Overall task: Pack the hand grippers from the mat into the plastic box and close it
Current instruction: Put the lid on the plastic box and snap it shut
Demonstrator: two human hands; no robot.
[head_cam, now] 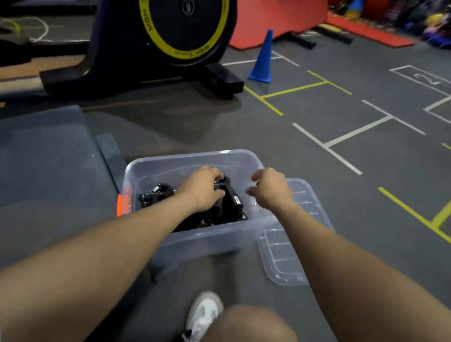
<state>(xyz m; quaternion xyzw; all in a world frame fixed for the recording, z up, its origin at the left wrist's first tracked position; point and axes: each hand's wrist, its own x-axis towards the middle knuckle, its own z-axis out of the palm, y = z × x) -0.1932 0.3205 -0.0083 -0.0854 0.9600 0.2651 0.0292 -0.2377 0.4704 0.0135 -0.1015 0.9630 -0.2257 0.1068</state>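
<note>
Black hand grippers in clear plastic box

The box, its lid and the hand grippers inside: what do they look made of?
Box: clear, glossy plastic; the contents show through its wall. Lid lying beside it: the same clear plastic, with moulded ribs. Hand grippers: black, probably hard plastic with metal parts, though blur leaves that open.

The plastic box was clear, smooth plastic with a faint sheen, and its lid was of the same ribbed clear plastic. The hand grippers inside looked like glossy black plastic. The mat was matt grey; the floor was dull grey with painted lines
</note>
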